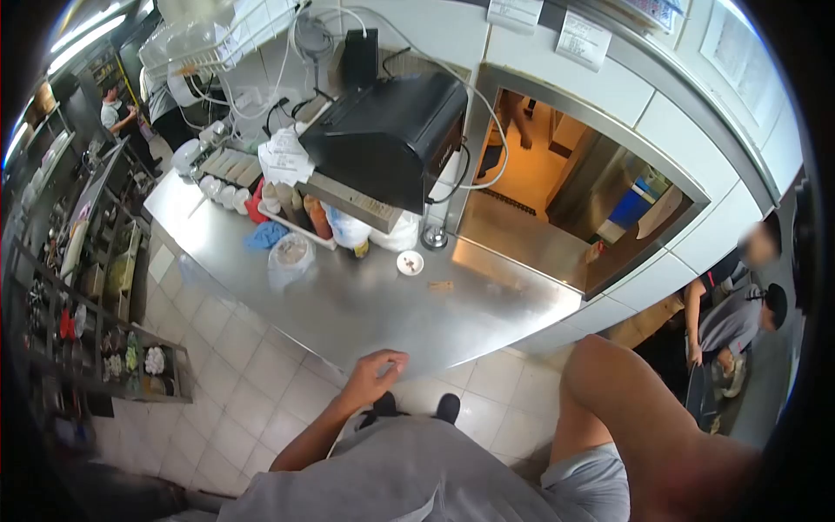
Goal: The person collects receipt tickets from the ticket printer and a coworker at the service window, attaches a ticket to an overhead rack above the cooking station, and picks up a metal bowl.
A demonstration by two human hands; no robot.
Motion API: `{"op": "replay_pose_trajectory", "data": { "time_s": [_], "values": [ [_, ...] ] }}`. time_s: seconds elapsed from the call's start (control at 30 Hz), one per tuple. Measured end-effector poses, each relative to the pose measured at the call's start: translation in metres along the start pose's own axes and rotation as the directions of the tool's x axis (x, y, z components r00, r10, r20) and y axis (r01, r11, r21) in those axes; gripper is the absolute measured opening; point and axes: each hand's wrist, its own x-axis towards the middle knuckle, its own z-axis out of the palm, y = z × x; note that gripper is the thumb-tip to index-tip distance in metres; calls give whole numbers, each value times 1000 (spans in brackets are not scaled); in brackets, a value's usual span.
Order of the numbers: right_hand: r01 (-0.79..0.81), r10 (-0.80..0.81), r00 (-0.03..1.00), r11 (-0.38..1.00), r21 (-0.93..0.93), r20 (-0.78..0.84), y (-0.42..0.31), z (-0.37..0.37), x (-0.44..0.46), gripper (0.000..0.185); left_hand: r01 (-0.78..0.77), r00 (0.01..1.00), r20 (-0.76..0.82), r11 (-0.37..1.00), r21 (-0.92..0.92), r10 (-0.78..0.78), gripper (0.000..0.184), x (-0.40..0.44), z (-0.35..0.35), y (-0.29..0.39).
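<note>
Left hand point(377, 376) is at the near edge of the steel counter point(361, 304), overlapping it in view. Can't tell if skin touches metal. Hand is half-curled, fingers together, small gap to the thumb, pointing up and to the right. Left forearm comes in from lower left.

Right hand is out of view, so can't tell its state. Right arm point(596, 374) is bent, elbow up, forearm running back to lower right.

Counter is below and in front of the person. Long axis runs upper left to lower right in view; right end tapers toward the wall under the hatch point(522, 252).

Nearest small items on it, well apart from the left hand: brown strip point(441, 285), flat, long axis roughly side to side; just behind it, white bowl point(410, 263), upright, opening up, dark bits inside. Round metal piece point(434, 237) stands behind the bowl.

Back of counter: black machine point(374, 130) raised above sauce bottles point(318, 219). Bottles upright. Blue cloth point(263, 235) and plastic bag point(291, 258) sit left of them.

Two people point(729, 322) at far right.
</note>
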Motion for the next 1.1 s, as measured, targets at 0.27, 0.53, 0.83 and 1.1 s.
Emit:
{"op": "replay_pose_trajectory", "data": {
  "time_s": [0.27, 0.53, 0.83, 1.1],
  "values": [
    [-793, 830, 554, 550, -264, 65, -6, -103, -240, 35, -85, 977, -153, 927, 365, 150, 22, 57, 33, -41],
    [-488, 923, -210, 185, -853, 321, -129, -222, -510, 46, -216, 942, 24, 548, 808, 335, 40, 195, 101, -129],
    [-358, 764, -199, 526, -772, 613, -147, -239, -501, 50, -90, 953, -43, 417, 904, 299, 16, 141, 120, -126],
    [-385, 687, -202, 599, -702, 698, -152, -237, -504, 48, 117, 598, -778, 939, 325, 195, 24, -19, 48, -119]
  ]
}}
